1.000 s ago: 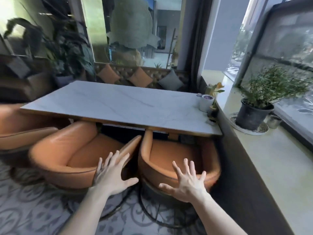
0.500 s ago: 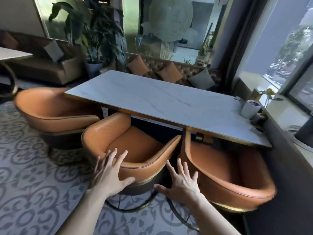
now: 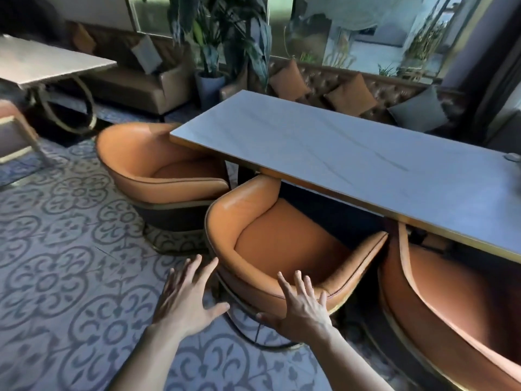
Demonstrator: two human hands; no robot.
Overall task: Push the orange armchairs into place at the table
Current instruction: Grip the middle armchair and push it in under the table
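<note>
Head view, looking down past two bare forearms toward a long grey marble-topped table [image 3: 352, 159] with a gold-edged rim. Three orange armchairs along its near side: left armchair [image 3: 158, 165] at the table's corner, seat partly under the top; middle armchair [image 3: 282, 244] angled, its left arm tip tucked beneath the table edge, its back rim nearest the camera; right armchair [image 3: 439, 311] cropped by the frame, its arm just beside the middle one's. Left hand [image 3: 187, 297] spread flat, fingers apart, holding nothing, hovering over the patterned floor tiles [image 3: 56, 277] just left of the middle armchair's back (contact with the chair not evident). Right hand [image 3: 301, 309] likewise spread, palm down, fingertips lying on the curved top of that chair's back, thumb reaching left below the rim; no closed grip visible. Dark ring base [image 3: 253, 341] of the middle armchair partly seen beneath the right wrist. Background: tufted brown bench [image 3: 394, 88] with orange and grey cushions behind the table, a large-leaved potted plant [image 3: 220, 52] at its left end, a second pale table [image 3: 42, 60] at far left with a tan sofa [image 3: 141, 86] behind it.
</note>
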